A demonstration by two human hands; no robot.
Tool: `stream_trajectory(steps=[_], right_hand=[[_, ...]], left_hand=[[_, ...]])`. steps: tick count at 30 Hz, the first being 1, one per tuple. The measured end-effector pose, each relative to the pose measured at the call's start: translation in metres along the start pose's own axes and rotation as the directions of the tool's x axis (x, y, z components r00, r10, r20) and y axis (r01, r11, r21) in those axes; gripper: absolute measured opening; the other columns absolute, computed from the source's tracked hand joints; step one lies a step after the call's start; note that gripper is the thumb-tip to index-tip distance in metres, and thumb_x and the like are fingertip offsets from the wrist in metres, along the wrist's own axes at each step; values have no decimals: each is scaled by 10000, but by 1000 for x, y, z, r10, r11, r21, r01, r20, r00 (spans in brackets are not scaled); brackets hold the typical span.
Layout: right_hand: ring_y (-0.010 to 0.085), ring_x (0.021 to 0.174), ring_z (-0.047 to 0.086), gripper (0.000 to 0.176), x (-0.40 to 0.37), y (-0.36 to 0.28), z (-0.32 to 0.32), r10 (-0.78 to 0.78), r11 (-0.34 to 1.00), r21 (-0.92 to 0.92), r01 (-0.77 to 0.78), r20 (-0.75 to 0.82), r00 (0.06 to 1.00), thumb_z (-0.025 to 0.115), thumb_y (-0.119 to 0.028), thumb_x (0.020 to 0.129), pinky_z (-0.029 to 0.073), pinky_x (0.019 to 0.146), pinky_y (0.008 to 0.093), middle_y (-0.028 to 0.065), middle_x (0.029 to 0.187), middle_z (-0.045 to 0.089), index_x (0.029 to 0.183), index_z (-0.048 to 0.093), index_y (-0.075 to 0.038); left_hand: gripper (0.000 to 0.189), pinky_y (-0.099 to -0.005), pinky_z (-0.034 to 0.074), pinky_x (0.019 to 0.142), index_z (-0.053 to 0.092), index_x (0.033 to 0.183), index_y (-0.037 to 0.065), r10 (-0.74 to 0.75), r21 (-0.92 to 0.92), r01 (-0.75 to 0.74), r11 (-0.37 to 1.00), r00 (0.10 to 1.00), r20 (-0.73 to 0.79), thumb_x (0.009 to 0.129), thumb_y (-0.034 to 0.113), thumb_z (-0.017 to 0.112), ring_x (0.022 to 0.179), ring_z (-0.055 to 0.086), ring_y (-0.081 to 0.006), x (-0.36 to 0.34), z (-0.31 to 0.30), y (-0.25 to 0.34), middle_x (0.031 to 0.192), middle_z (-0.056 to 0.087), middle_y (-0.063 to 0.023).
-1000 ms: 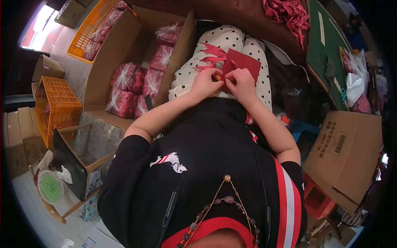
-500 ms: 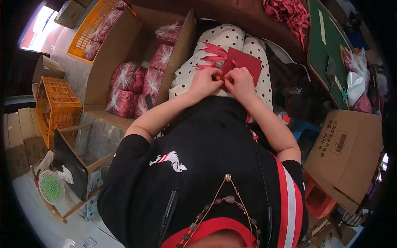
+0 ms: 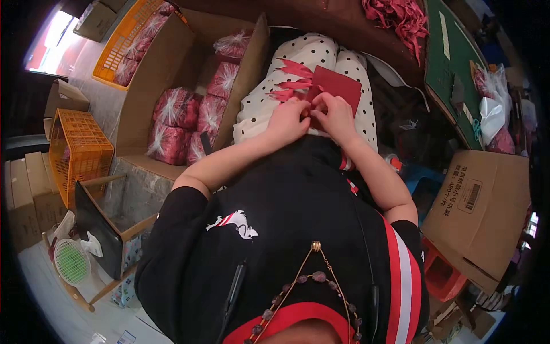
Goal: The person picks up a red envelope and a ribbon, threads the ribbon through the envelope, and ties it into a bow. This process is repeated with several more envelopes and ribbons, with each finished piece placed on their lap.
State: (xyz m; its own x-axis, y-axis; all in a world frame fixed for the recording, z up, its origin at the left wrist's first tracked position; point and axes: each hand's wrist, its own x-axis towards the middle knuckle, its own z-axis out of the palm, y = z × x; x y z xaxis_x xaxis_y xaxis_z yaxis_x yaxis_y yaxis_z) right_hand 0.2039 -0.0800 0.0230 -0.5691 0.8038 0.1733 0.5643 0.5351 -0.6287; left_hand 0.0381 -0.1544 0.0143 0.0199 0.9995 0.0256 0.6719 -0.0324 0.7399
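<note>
On my lap, over white polka-dot trousers (image 3: 258,106), lies a flat dark red square piece (image 3: 339,82) that looks like paper or a small paper bag. Red ribbon strips (image 3: 295,69) with pointed ends fan out to its left. My left hand (image 3: 288,120) is closed at the near left edge of the red piece, its fingertips pinching red ribbon. Close beside it, my right hand (image 3: 335,119) pinches at the same spot, thumb and forefinger together. The fingertips nearly meet and partly hide what lies between them.
To the left stands an open cardboard box (image 3: 134,109) with several plastic-wrapped red bundles (image 3: 177,109). Orange crates (image 3: 86,140) are beyond it. A heap of red ribbon (image 3: 398,26) lies on the brown surface ahead. A green board (image 3: 444,63) and a carton (image 3: 481,212) are at right.
My left hand has turned slightly, and the small orange thing seen at its fingertips is now out of sight. My right fingers have moved slightly closer to the left ones.
</note>
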Motion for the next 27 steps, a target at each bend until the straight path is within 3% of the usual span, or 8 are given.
stream_trajectory(steps=[3,4,8,14,19,21,24,27], right_hand=[[269,799,663,316,1,-12,-14,-3,1000,1,3,24,1000,783,-56,745,518,743,380,81,793,683,997,592,-57],[290,795,647,299,1,-12,-15,-22,998,53,22,16,1000,785,-80,742,509,734,404,77,785,682,973,595,-66],[289,796,643,282,-4,-7,-10,-9,989,148,7,9,1000,792,-109,736,506,733,415,67,783,684,939,599,-76],[211,771,698,269,-2,0,-11,102,943,313,-113,53,993,786,-83,742,534,709,339,88,795,697,924,590,-54],[174,753,694,272,-3,0,-16,186,882,410,-232,149,971,796,-73,743,532,698,307,87,796,701,913,587,-35],[166,751,688,273,-4,-1,-16,191,863,441,-246,165,968,799,-73,743,531,703,303,82,797,701,911,588,-31],[161,748,683,262,-4,-4,-15,189,884,398,-243,172,967,791,-70,749,530,697,300,75,803,698,913,591,-29],[176,764,678,258,-5,-1,-11,150,876,434,-210,168,974,789,-76,746,532,710,315,76,797,690,917,600,-33]], left_hand=[[370,-387,521,879,716,1129,37,93,-296,-81,952,995,28,784,152,645,969,658,-328,18,-10,-27,949,669,-153],[357,-371,508,906,728,1125,42,-137,-480,236,845,963,233,798,156,641,988,654,-302,17,-23,-18,983,657,-142],[346,-360,512,896,733,1137,79,122,-115,-111,987,988,96,808,153,655,1038,630,-277,20,-19,-33,1122,609,-153],[359,-354,508,896,729,1153,102,96,-289,-34,957,974,205,823,242,730,1052,622,-278,21,-31,-21,1141,602,-142],[369,-356,506,894,727,1147,90,248,-305,-170,937,939,237,803,212,776,1054,621,-276,28,-32,-37,1140,607,-136],[372,-362,501,895,726,1147,95,181,-374,-63,925,939,291,785,164,778,1047,617,-284,27,-34,-36,1131,612,-143],[360,-378,498,875,723,1130,86,291,-243,-235,941,928,232,779,158,761,1014,613,-297,30,-30,-44,1091,610,-152],[338,-393,497,849,720,1106,81,194,-261,-151,953,970,148,780,167,740,974,608,-312,24,-17,-39,1044,600,-159]])
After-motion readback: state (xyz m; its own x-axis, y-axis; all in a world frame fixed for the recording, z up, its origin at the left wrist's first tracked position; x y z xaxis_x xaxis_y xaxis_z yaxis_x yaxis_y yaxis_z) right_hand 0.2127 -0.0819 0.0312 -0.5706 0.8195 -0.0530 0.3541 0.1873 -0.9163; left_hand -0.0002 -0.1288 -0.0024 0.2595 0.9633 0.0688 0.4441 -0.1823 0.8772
